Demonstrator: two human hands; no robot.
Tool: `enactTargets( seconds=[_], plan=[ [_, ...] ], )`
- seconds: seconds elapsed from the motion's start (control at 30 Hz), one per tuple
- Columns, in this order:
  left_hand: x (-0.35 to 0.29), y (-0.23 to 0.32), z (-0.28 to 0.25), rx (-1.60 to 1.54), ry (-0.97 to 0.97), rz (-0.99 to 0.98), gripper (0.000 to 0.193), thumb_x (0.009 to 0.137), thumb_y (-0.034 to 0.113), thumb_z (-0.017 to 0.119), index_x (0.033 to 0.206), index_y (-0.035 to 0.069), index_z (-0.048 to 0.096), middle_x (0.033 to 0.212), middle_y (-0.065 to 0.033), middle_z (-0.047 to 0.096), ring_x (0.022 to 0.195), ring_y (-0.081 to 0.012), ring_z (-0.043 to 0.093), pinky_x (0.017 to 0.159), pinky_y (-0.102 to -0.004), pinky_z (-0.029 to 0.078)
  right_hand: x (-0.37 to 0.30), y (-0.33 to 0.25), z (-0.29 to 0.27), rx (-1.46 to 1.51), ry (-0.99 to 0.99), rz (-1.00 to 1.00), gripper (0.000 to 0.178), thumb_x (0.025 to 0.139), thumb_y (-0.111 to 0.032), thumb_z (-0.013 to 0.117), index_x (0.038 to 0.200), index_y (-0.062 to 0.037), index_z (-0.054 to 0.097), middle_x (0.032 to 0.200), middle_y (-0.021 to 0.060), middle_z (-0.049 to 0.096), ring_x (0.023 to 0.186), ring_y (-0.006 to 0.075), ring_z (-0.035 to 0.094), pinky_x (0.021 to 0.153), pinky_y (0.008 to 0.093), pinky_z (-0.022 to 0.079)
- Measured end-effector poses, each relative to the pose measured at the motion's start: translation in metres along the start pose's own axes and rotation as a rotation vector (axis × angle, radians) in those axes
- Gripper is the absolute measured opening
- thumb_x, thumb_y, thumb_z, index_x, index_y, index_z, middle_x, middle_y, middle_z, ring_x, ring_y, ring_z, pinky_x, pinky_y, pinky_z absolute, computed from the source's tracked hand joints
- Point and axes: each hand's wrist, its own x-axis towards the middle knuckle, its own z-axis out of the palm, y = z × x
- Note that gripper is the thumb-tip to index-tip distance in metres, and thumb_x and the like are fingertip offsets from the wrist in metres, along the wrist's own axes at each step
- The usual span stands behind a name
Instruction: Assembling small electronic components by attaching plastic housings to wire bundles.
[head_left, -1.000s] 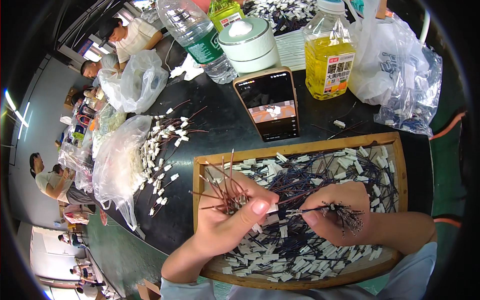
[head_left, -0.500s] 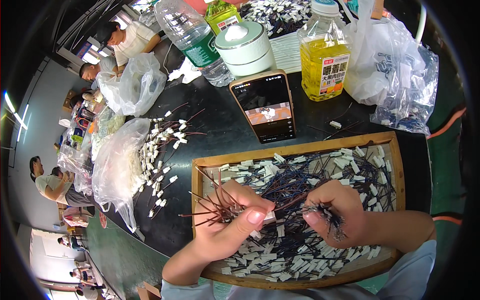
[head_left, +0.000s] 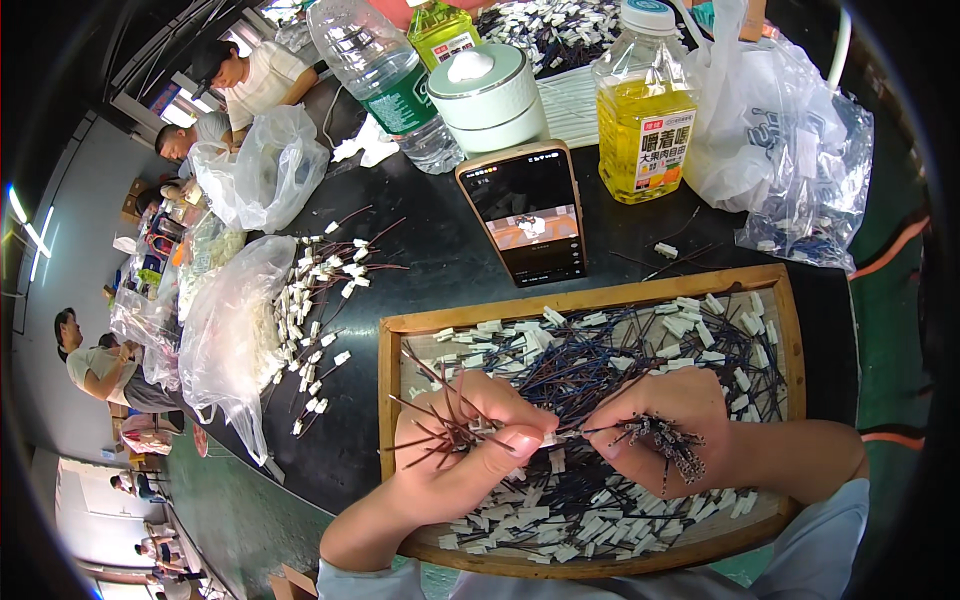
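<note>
L hand [head_left: 470, 425], lower centre of frame, is clamped on a bunch of brown wires [head_left: 447, 435], ends fanning out toward frame left; its thumb & index fingertip also pinch a white connector [head_left: 549, 439]. R hand [head_left: 670, 425], to the right of it, is closed round a bundle of dark wires [head_left: 668, 448] w/ speckled tips pointing lower right; a dark strand runs from its fingertips toward the connector, can't tell if it's in it. Hands apart but near, fingertips almost meeting just below mid-frame. Both are over a wood-rimmed tray [head_left: 388, 380], lower centre to right, strewn w/ wired connectors [head_left: 525, 520], wires dark & brown. Black table [head_left: 430, 235] underneath. Phone [head_left: 525, 230] propped up, upper centre, screen lit; pale green pot [head_left: 490, 105] w/ lid behind it, clear bottle [head_left: 400, 100] w/ green label to pot's left. Yellow drink bottle [head_left: 643, 125] upper right, beside white plastic bag [head_left: 745, 130]. Left of centre: loose pcs w/ brown wires [head_left: 320, 300] next to clear bag [head_left: 225, 340]. Co-worker [head_left: 265, 80] in dark cap, upper left
</note>
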Motion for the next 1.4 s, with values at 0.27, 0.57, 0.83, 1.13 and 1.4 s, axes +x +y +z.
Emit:
enactTargets(
  seconds=[0.27,0.57,0.83,1.13,1.4],
  plan=[
    [0.004,0.004,-0.013,0.183,-0.259,0.108,0.016,0.075,-0.001,0.071,0.09,-0.003,0.067,0.077,-0.0119,0.067,0.067,-0.0202,0.064,0.059,-0.0269,0.049,0.004,0.004,-0.008,0.089,-0.128,0.008,0.015,0.076,-0.008,0.069,0.089,-0.0043,0.063,0.082,0.0079,0.068,0.069,0.0238,0.067,0.058,0.0267,0.053],
    [0.001,0.004,-0.007,0.346,-0.231,0.217,0.017,0.074,0.004,0.074,0.09,0.001,0.068,0.075,-0.0087,0.067,0.062,-0.0178,0.064,0.053,-0.0255,0.05,0.003,-0.001,-0.009,0.101,-0.21,0.053,0.018,0.075,-0.01,0.071,0.092,-0.0071,0.066,0.08,0.0064,0.068,0.069,0.0211,0.067,0.058,0.0264,0.052],
    [0.003,0.006,-0.005,0.381,-0.254,0.149,0.012,0.074,0.003,0.074,0.082,0.0,0.067,0.073,-0.0118,0.067,0.063,-0.0177,0.065,0.057,-0.0265,0.052,0.002,0.002,-0.009,0.092,-0.281,0.079,0.023,0.073,-0.01,0.073,0.095,-0.0094,0.067,0.081,0.0052,0.068,0.07,0.0211,0.067,0.06,0.0262,0.051],
    [0.0,0.011,-0.018,0.215,-0.05,0.099,0.008,0.084,0.0,0.061,0.09,-0.003,0.066,0.079,-0.0121,0.066,0.061,-0.0126,0.061,0.058,-0.0216,0.048,0.004,0.001,-0.012,-0.049,-0.011,0.067,0.011,0.077,-0.007,0.07,0.086,-0.0021,0.065,0.07,0.0074,0.064,0.059,0.0189,0.062,0.053,0.0255,0.046],
    [0.014,-0.011,-0.037,-0.721,0.107,-0.268,0.035,0.1,0.031,0.032,0.076,0.01,0.047,0.063,-0.005,0.049,0.038,-0.0086,0.035,0.029,-0.0201,0.026,0.008,-0.009,-0.007,0.056,0.06,0.289,0.008,0.078,-0.007,0.071,0.082,-0.0025,0.066,0.075,0.0091,0.067,0.063,0.0145,0.064,0.057,0.0243,0.048]
  ],
)
